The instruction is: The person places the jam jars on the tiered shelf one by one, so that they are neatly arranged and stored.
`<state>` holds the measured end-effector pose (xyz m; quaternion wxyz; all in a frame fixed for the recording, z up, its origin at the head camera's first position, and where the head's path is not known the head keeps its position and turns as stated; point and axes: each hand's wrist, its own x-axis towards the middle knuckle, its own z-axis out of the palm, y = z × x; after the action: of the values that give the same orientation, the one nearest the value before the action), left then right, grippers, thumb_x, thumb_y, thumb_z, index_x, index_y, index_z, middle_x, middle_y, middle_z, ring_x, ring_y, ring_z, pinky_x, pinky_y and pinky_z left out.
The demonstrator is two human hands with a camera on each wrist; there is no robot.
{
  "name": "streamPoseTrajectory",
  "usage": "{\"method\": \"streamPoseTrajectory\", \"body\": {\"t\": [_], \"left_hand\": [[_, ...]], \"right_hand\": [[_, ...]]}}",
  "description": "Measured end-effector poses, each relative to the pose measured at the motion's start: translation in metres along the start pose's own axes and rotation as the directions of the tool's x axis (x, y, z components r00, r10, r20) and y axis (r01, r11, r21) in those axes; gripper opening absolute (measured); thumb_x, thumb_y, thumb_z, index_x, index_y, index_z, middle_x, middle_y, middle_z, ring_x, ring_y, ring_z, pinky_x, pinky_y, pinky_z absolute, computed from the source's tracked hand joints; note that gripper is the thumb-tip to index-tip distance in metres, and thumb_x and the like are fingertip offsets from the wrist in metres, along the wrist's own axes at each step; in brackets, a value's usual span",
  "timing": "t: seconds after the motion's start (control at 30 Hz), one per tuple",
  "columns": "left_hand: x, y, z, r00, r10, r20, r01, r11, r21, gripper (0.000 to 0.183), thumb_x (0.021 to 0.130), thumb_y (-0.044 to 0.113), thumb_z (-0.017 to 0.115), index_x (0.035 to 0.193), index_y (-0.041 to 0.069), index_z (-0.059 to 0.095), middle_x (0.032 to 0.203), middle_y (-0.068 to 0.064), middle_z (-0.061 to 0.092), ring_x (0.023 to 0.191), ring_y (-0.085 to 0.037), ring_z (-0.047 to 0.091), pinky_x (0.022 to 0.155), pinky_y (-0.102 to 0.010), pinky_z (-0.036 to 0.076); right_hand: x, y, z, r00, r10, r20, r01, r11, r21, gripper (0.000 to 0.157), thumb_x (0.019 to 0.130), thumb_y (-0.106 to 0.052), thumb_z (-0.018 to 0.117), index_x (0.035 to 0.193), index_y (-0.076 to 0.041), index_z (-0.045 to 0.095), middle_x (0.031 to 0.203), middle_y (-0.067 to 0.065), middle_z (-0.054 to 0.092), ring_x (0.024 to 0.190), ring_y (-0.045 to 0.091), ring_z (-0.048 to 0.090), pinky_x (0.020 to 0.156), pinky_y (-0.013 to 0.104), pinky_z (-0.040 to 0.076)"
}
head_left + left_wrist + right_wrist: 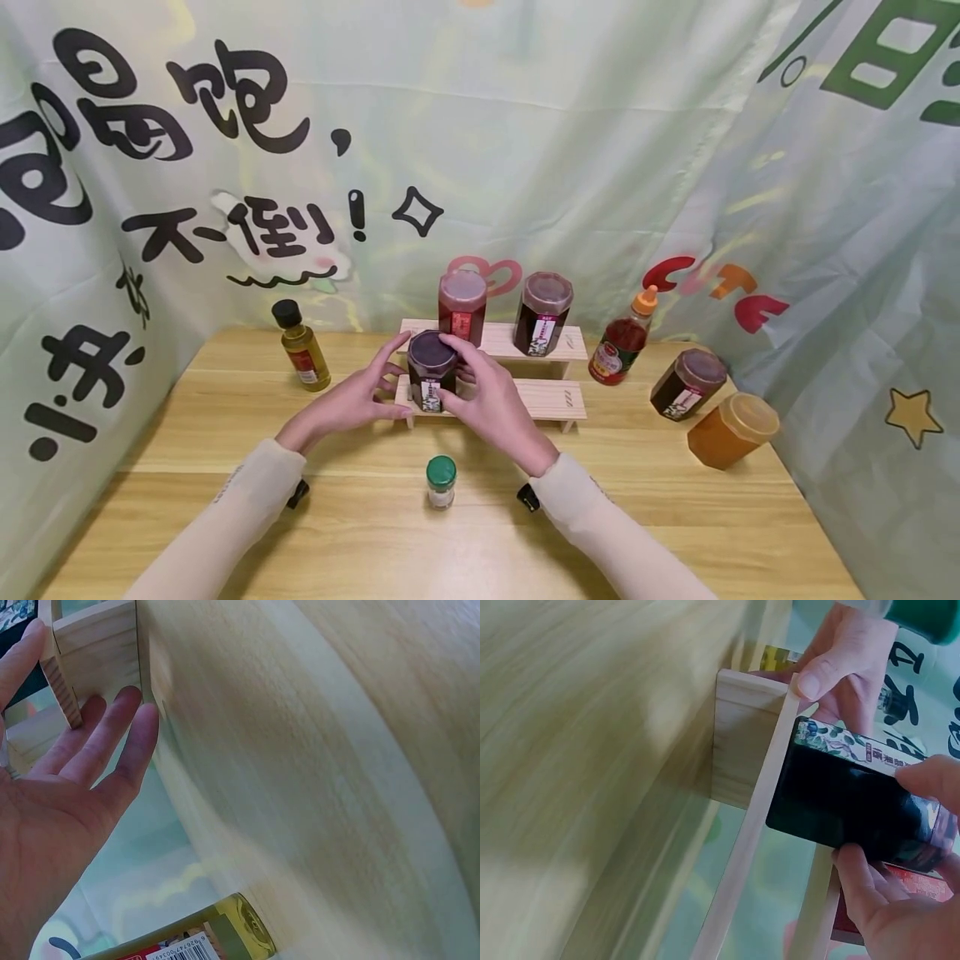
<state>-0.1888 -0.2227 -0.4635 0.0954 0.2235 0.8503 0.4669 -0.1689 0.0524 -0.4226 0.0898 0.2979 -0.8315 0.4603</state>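
Observation:
A dark octagonal jar [432,357] with a white label stands at the left end of the lower step of a two-step wooden rack [551,400]. My right hand [491,406] grips the jar from its right side, thumb on the label side and fingers opposite, as the right wrist view also shows. On the other side, my left hand [347,407] spreads around the rack's left end. Its thumb meets the front edge of the step, and its other fingers [120,720] are loosely bent beside the rack's leg.
A red jar [462,308] and another dark jar [543,312] occupy the upper step. An oil bottle [303,350] stands left; a red sauce bottle [621,342], a dark jar [686,385] and an amber jar [727,433] stand right. In front sits a green-capped shaker [441,482].

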Motion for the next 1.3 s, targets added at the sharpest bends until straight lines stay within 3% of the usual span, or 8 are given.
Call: {"method": "streamPoseTrajectory", "body": {"t": [0.33,0.5,0.67,0.8,0.9,1.03,1.3], "left_hand": [[0.0,-0.004,0.001,1.0,-0.002,-0.004,0.002,1.0,-0.01,0.118,0.095,0.022,0.09,0.176,0.038,0.005,0.145,-0.026,0.061,0.121,-0.041,0.068,0.103,-0.065,0.054],[0.0,-0.004,0.001,1.0,-0.003,-0.006,0.003,1.0,-0.01,0.119,0.094,0.023,0.091,0.176,0.038,0.005,0.144,-0.026,0.061,0.121,-0.04,0.069,0.102,-0.065,0.054],[0.0,-0.002,0.001,1.0,-0.002,-0.006,0.002,1.0,-0.011,0.119,0.094,0.023,0.091,0.176,0.039,0.005,0.144,-0.025,0.062,0.12,-0.039,0.069,0.103,-0.065,0.054],[0.0,-0.003,0.001,1.0,0.002,-0.005,-0.002,1.0,-0.004,0.119,0.094,0.023,0.091,0.176,0.038,0.005,0.144,-0.025,0.062,0.119,-0.038,0.069,0.102,-0.064,0.055],[0.0,-0.003,0.002,1.0,-0.001,-0.005,0.001,1.0,0.0,0.12,0.094,0.022,0.091,0.176,0.037,0.005,0.144,-0.025,0.061,0.119,-0.038,0.069,0.102,-0.063,0.055],[-0.001,-0.003,0.003,1.0,-0.006,-0.004,0.006,1.0,-0.001,0.121,0.093,0.022,0.091,0.176,0.037,0.004,0.144,-0.026,0.061,0.12,-0.038,0.069,0.102,-0.062,0.056],[-0.001,-0.003,0.002,1.0,-0.017,-0.016,0.017,1.0,0.012,0.121,0.093,0.022,0.091,0.176,0.039,0.005,0.145,-0.025,0.061,0.12,-0.038,0.069,0.102,-0.062,0.055]], "right_hand": [[-0.004,-0.001,0.001,1.0,0.015,0.022,-0.014,0.999,-0.044,0.085,0.095,-0.002,0.086,0.165,-0.031,0.048,0.123,0.014,0.057,0.111,0.032,0.068,0.094,0.046,0.061],[-0.003,-0.003,0.0,0.999,0.012,0.046,-0.009,0.998,-0.061,0.085,0.097,-0.002,0.083,0.166,-0.033,0.045,0.125,0.014,0.06,0.108,0.037,0.067,0.089,0.047,0.061],[-0.003,-0.002,0.0,0.999,0.031,0.043,-0.028,0.997,-0.07,0.085,0.097,-0.003,0.083,0.167,-0.032,0.044,0.13,0.015,0.061,0.109,0.033,0.068,0.092,0.047,0.061],[-0.004,-0.002,0.001,0.999,0.035,0.033,-0.033,0.996,-0.077,0.087,0.096,-0.004,0.085,0.168,-0.029,0.043,0.134,0.015,0.061,0.091,0.021,0.068,0.084,0.041,0.062],[-0.007,0.0,0.001,1.0,0.023,0.019,-0.021,0.995,-0.093,0.089,0.096,-0.007,0.085,0.169,-0.025,0.039,0.142,0.015,0.06,0.101,0.021,0.069,0.091,0.042,0.061],[-0.012,-0.001,0.001,0.999,0.039,-0.006,-0.039,0.994,-0.103,0.091,0.095,-0.008,0.083,0.171,-0.022,0.034,0.159,0.013,0.051,0.14,0.029,0.056,0.114,0.052,0.048],[-0.02,-0.005,-0.013,0.998,0.049,-0.033,-0.05,0.998,-0.029,0.075,0.097,-0.009,0.078,0.164,-0.014,0.044,0.153,0.009,0.057,0.132,0.026,0.062,0.108,0.05,0.054]]}}
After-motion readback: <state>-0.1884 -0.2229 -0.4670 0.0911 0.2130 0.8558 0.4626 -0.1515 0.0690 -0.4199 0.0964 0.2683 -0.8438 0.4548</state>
